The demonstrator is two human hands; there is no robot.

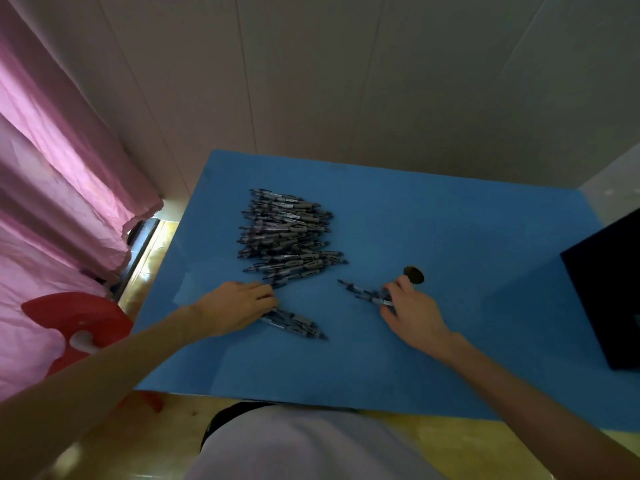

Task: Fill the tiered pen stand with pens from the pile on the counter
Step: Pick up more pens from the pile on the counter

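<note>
- Head view: a person's two bare forearms reach over a blue felt-covered counter (433,220) set against a pale panelled wall (346,81).
- A heap of dark grey-and-blue click pens (289,233) lies left of the counter's centre, barrels mostly side by side; single pens blur together and cannot be counted.
- The left hand (239,306) lies palm-down at the heap's near edge, its fingers curled over a small bundle of the same pens (298,323); the pens' rear ends are hidden under the palm.
- The right hand (412,313) pinches a second small bundle of pens (363,292) between thumb and fingers; how many it holds is unclear.
- A small dark round object (414,274) sits just beyond the right hand's fingertips, too dim to make out.
- A dark box-like block (609,289) is cut off by the right edge of the picture; its form is not readable.
- Open blue surface stretches behind the heap and between the hands and the near edge.
- A pink curtain (52,185) and a red plastic stool (76,320) crowd the counter's left side.
</note>
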